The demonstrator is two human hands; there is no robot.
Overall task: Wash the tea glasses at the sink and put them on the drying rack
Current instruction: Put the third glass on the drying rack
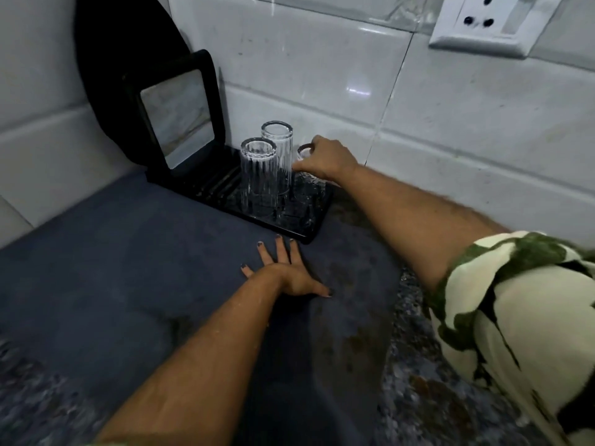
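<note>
Fingers of the right hand (325, 157) are wrapped around a third glass (304, 152) on the black rack (306, 226), while the left hand (289, 275) is spread flat on the mat (128, 268).

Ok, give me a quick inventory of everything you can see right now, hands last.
tea glasses: three, clear ribbed, on the rack; two stand upside down, the third is under the right hand
drying rack: one, black tray, against the wall tiles
black tray: one, propped upright at the rack's left end
mat: one, dark blue, on the speckled counter
wall socket: one, white, upper right
left hand: flat on the mat, fingers spread
right hand: fingers around the third glass
</note>
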